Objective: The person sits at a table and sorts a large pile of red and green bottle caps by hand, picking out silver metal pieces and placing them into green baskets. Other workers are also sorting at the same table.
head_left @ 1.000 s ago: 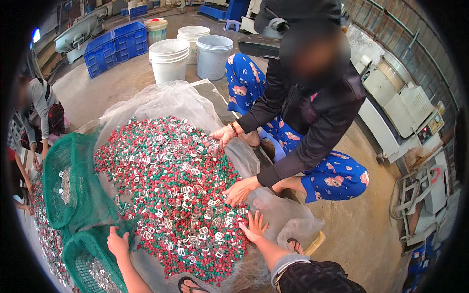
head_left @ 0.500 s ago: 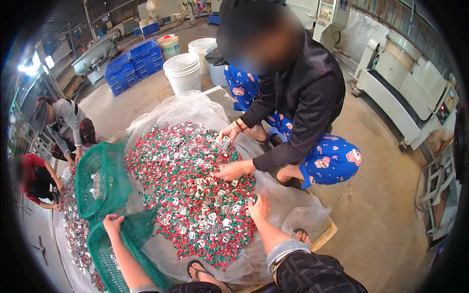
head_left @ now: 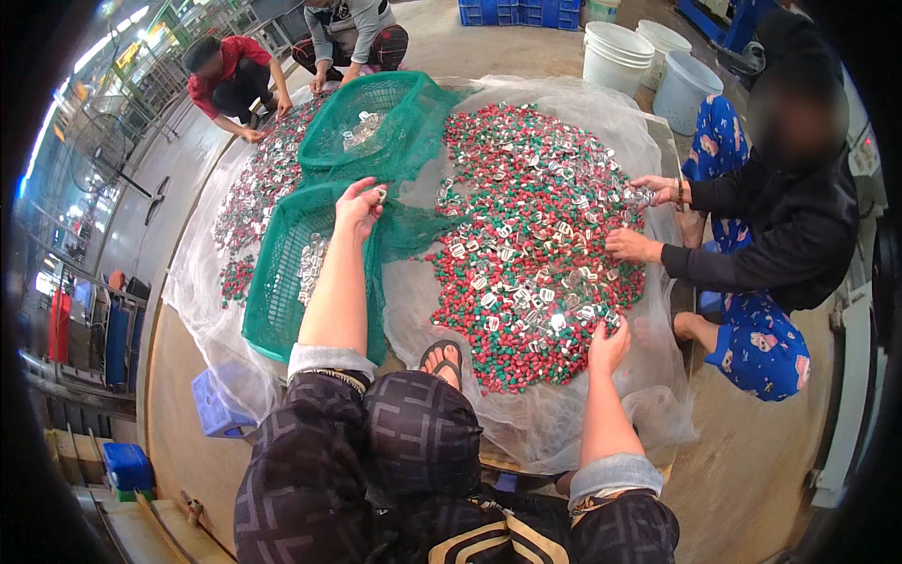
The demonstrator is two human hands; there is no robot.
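Observation:
A wide pile of small red and green pellets [head_left: 507,357] lies in front of me, with many silvery metal strap buckles [head_left: 508,254] mixed through it. My left hand [head_left: 355,211] is raised over the rim of the near green basket [head_left: 266,273], its fingers pinched on a small metal buckle [head_left: 380,195]. Inside that basket lie more buckles [head_left: 310,268], partly hidden by my forearm. At the pile's near right edge, my right hand [head_left: 609,348] has its fingers closed round a buckle, which shows only in part.
A second green basket [head_left: 324,122] stands beyond the near one, green netting draped about both. Whitish mesh sheeting [head_left: 545,432] lies beneath the pile. A co-worker's hands [head_left: 634,246] reach in from the right; two more people crouch at the far left. White buckets [head_left: 615,56] stand behind.
My view has swung left and downward. My left hand has shifted from between the baskets to above the near basket's inner rim; my right hand stays by the pile's near right edge.

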